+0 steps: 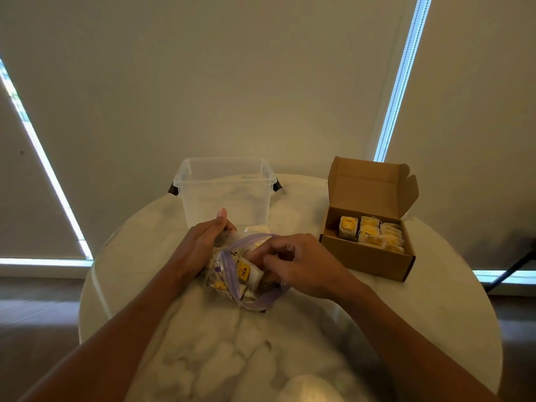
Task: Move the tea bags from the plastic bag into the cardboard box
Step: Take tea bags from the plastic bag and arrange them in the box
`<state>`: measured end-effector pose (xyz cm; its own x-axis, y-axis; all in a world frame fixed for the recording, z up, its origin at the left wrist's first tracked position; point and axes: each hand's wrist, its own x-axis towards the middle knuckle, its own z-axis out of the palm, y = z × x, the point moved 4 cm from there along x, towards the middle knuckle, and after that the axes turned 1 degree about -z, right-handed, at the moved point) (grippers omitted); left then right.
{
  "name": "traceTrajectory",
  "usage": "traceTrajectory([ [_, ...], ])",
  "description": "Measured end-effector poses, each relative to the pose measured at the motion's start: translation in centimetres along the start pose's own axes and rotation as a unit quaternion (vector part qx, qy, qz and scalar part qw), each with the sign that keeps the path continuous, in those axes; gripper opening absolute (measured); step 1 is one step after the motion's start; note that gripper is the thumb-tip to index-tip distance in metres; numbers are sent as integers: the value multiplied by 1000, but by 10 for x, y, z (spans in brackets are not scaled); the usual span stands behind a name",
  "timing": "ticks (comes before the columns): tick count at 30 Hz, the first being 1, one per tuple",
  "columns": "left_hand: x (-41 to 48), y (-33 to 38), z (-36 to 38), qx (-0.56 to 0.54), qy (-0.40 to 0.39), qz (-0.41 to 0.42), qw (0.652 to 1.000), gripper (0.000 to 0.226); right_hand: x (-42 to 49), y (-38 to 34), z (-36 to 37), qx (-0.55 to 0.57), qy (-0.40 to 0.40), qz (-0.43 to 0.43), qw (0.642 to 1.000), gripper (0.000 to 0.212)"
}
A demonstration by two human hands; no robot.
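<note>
A clear plastic bag [232, 288] with a purple zip rim lies open on the round marble table [203, 343], holding several tea bags with yellow tags. My left hand [200, 242] grips the bag's far left edge. My right hand [293, 262] reaches into the bag's mouth, its fingers curled around a white tea bag [246, 272] with a yellow tag. The open cardboard box [368, 256] stands at the right of the table, its lid up, with several tea bags [374, 236] lined up inside.
A clear plastic tub [226, 192] with black latches stands at the back of the table, just behind my left hand. A pale rounded object [307, 387] shows at the table's near edge. A dark stand leg [510, 271] is at the far right.
</note>
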<state>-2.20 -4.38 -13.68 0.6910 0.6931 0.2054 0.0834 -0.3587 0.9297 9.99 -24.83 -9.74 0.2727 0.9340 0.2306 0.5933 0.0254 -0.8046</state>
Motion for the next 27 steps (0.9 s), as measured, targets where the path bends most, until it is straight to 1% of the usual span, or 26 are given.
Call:
traceTrajectory([
  [1,0,1,0,0,-1,1,1000,73,0,-2,1,2,9,4,1000,16],
  [2,0,2,1,1,-2,2,1000,73,0,-5,3,-2,25,5,1000,19],
  [4,-1,3,1,7,-5,8,1000,73,2,-8,8,-45,67,-1,997,30],
  [6,0,3,2,6,-8,10,1000,73,5,-6,14,-82,88,1,993,28],
  [9,-1,3,1,-1,-3,4,1000,72,8,-3,18,-86,69,16,994,14],
  [13,-2,2,1,3,2,-1,1000,72,4,-9,2,-69,11,28,997,18],
  [16,-3,3,2,0,1,-4,1000,72,-5,-17,-17,4,-26,18,999,13],
  [19,-2,3,2,6,-3,0,1000,74,-12,-20,-32,104,5,3,995,14],
  [21,-1,1,1,15,-6,5,1000,76,-12,-19,-39,183,36,-4,982,17],
  [24,0,0,0,20,-4,9,1000,77,-12,-14,-45,297,50,24,953,23],
  [27,-1,2,1,20,-6,3,1000,77,-12,-4,-47,333,55,64,939,26],
])
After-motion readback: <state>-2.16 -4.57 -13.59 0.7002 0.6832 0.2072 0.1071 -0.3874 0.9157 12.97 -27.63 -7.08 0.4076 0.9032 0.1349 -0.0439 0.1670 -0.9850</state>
